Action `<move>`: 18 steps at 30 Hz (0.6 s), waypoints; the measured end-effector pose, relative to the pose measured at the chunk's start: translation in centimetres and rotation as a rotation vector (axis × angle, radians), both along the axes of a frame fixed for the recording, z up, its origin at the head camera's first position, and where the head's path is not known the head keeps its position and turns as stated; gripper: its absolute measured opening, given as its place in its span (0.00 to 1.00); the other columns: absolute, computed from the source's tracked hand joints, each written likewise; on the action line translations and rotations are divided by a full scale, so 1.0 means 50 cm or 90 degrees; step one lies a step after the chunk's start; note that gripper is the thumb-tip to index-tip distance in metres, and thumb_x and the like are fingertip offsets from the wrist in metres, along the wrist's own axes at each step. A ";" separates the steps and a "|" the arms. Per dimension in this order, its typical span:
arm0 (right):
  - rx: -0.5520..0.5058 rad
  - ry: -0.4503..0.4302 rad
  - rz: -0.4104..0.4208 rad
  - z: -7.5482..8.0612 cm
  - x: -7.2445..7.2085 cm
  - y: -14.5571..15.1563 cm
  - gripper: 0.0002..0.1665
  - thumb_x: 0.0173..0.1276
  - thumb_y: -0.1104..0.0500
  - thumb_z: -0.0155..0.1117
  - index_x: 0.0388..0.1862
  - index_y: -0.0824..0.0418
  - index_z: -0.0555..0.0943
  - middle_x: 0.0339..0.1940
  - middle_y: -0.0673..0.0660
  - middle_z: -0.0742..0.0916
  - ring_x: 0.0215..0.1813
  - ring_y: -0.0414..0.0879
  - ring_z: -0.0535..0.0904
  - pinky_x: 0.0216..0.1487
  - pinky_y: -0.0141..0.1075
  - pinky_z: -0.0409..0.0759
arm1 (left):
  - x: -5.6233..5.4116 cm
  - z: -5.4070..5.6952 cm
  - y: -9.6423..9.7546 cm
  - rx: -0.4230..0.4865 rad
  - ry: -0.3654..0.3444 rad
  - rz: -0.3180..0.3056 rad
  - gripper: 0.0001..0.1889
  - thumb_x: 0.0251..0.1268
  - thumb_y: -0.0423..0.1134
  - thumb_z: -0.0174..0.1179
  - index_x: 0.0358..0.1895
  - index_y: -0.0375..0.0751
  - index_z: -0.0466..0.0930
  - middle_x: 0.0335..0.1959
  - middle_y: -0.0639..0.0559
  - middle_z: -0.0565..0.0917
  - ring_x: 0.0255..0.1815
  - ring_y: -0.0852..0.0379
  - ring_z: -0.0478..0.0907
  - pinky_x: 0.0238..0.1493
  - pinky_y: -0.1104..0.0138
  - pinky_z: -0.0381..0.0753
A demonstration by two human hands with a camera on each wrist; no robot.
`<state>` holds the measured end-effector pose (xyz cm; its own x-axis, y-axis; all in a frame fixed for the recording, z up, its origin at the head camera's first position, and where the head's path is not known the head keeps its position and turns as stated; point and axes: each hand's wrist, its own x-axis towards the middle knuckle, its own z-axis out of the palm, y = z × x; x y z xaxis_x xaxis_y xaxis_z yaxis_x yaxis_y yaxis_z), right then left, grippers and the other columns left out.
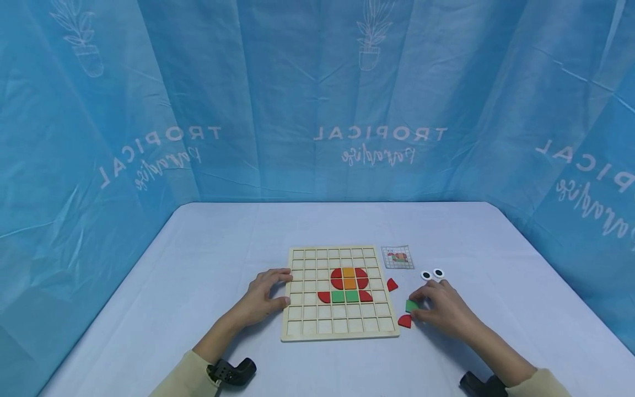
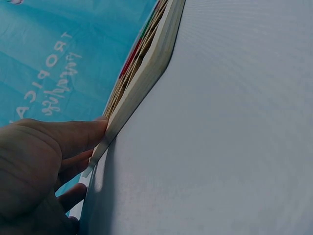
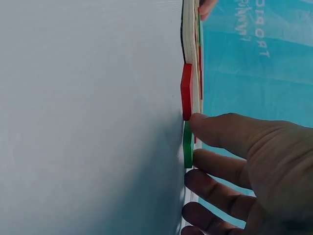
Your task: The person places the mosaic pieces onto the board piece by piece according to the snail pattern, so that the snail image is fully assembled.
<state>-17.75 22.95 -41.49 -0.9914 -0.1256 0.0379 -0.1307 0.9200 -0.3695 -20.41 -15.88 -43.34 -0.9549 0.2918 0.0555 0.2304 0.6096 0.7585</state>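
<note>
A wooden grid board [image 1: 310,328] lies flat on the table. Near its middle, red quarter-circle pieces flank two orange squares [image 1: 349,278]; below them, two green squares [image 1: 344,296] sit in a row between red quarter-circles. My left hand [image 1: 260,295] touches the board's left edge with thumb and fingers extended. Right of the board, my right hand [image 1: 444,309] pinches a loose green square [image 3: 188,147] between thumb and index finger, low at the tabletop. One loose red quarter-circle [image 1: 404,321] lies beside that square, and another red piece [image 1: 392,284] lies farther back.
Two round eye pieces [image 1: 432,274], white with black centres, lie just beyond my right hand. A small pattern card [image 1: 397,257] rests at the board's back right. White cloth [image 1: 238,231] covers the table, and a blue printed curtain [image 1: 317,176] hangs around it.
</note>
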 end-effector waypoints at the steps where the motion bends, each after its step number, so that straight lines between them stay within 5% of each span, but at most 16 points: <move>1: 0.002 -0.002 0.000 -0.002 0.001 0.002 0.17 0.46 0.55 0.76 0.38 0.53 0.86 0.38 0.50 0.83 0.44 0.46 0.69 0.38 0.36 0.69 | 0.000 0.000 0.000 0.001 0.001 -0.001 0.24 0.56 0.38 0.65 0.58 0.41 0.74 0.68 0.49 0.68 0.73 0.44 0.54 0.71 0.42 0.45; 18: 0.000 0.021 0.006 -0.012 -0.004 0.009 0.16 0.46 0.56 0.76 0.37 0.53 0.85 0.37 0.50 0.83 0.44 0.46 0.69 0.39 0.37 0.69 | -0.001 0.000 -0.001 0.002 0.003 -0.004 0.24 0.56 0.39 0.65 0.58 0.41 0.74 0.68 0.49 0.68 0.73 0.44 0.54 0.71 0.42 0.45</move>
<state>-17.94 23.40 -42.07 -0.9883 -0.1347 0.0714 -0.1515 0.9184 -0.3654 -20.45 -15.94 -43.34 -0.9528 0.2975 0.0610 0.2378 0.6057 0.7593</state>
